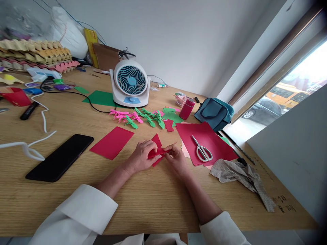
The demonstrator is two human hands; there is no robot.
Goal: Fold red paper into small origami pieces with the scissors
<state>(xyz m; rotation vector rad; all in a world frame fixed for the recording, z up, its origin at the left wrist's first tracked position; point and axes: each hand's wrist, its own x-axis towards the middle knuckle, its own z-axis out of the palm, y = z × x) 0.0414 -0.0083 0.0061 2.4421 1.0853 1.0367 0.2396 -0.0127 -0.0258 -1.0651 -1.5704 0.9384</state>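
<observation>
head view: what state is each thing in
Held paper, folded, pinched by left hand and right hand
Scissors, blades together, lying on red sheets
Phone, flat, screen dark
Fan, upright; on or off, cannot tell
Pink and green shapes, folded, heaped
Cloth, crumpled
Egg trays, stacked
Red can, upright

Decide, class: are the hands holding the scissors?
No: the scissors lie on red sheets, while the left hand and right hand hold red paper.

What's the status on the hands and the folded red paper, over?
Left hand and right hand both pinching folded red paper. Scissors lying on red sheets, off to the right, apart from both hands.
</observation>
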